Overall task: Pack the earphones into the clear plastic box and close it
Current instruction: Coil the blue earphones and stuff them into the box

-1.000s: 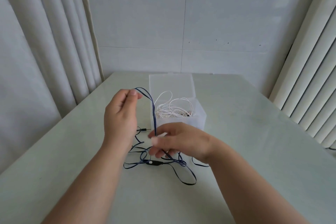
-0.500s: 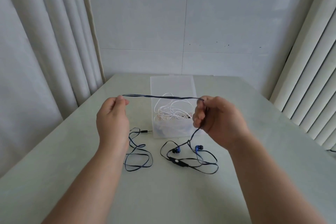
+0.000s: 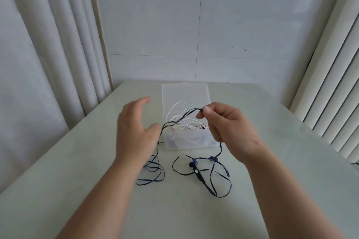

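Legible text, labels, brands, numbers, signs: none. No readable marking on the clear plastic box (image 3: pixel 186 142), the blue earphones (image 3: pixel 202 172), the bench (image 3: pixel 272 161) or the far wall (image 3: pixel 194 25).

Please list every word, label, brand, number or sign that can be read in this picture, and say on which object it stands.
None: no readable text appears anywhere.
The clear plastic box, the blue earphones, the white earphones and the table show no print.
The inline remote is too small to tell.
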{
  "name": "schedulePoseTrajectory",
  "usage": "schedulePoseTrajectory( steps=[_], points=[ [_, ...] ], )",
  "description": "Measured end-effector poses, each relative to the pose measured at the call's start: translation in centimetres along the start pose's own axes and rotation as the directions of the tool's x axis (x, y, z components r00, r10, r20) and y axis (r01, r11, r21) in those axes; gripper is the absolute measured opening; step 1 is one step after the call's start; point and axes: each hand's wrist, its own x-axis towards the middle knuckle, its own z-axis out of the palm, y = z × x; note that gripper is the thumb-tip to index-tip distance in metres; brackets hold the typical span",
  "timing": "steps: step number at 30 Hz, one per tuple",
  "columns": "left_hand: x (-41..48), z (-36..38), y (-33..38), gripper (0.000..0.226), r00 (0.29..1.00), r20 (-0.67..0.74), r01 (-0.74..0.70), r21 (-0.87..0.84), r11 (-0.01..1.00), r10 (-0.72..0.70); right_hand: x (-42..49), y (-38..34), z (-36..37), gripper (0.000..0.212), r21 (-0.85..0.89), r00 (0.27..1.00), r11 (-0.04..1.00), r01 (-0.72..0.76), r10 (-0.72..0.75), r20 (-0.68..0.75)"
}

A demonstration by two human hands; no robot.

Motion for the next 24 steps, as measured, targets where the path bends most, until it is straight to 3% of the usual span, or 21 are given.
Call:
schedulePoseTrajectory(
  steps=[2,5,6,8,10,12,14,17,20,22,24],
  points=[
    [-0.5,0.6,0.4,0.054,0.959,0.187,-0.197,-0.098,0.975,0.213,-0.1,0.0,0.6,0.027,-0.076,0.999,0.997,0.017,-0.014,0.041],
    [-0.7,1.8,0.4,0.028,0.894,0.338,-0.289,-0.072,0.955,0.296,-0.2,-0.1,0.9,0.025,-0.064,0.997,0.998,0.024,-0.02,0.072],
    [-0.6,1.9,0.6,0.028,0.892,0.352,-0.273,-0.084,0.958,0.285,-0.2,-0.1,0.7,0.025,-0.024,0.998,1.0,0.01,-0.008,0.062],
    [-0.3,1.5,1.0,0.035,0.914,0.373,-0.042,-0.301,0.953,0.158,0.0,-0.1,0.0,0.022,0.034,0.999,0.999,-0.029,0.028,0.042],
    [0.0,0.7,1.6,0.034,0.924,0.381,0.204,-0.556,0.806,0.029,-0.1,0.1,-0.7,0.019,-0.005,0.996,0.999,-0.051,0.051,0.074],
    [0.3,0.1,1.9,0.032,0.926,0.376,0.308,-0.69,0.654,-0.039,0.0,0.5,-1.0,0.01,-0.101,0.993,0.992,-0.075,0.084,0.088],
    [1.2,-0.5,2.0,0.034,0.941,0.327,0.322,-0.776,0.542,-0.09,0.2,0.9,-1.4,0.014,-0.168,0.992,0.979,-0.118,0.122,0.017],
    [2.7,-2.1,1.9,0.036,0.949,0.254,0.307,-0.88,0.361,-0.188,0.7,1.1,-2.3,0.019,-0.173,0.961,0.963,-0.206,0.165,-0.223],
    [3.2,-2.9,2.1,0.035,0.943,0.222,0.3,-0.891,0.34,-0.248,1.1,1.4,-2.8,0.031,-0.084,0.877,0.936,-0.342,0.285,-0.387],
    [3.2,-2.8,2.5,0.033,0.947,0.221,0.297,-0.879,0.373,-0.233,0.9,1.5,-2.5,0.031,-0.074,0.865,0.894,-0.443,0.404,-0.298],
    [3.4,-2.7,3.4,0.031,0.95,0.25,0.306,-0.867,0.394,-0.188,0.6,1.3,-1.9,0.026,-0.017,0.84,0.844,-0.535,0.531,-0.111]
  ],
)
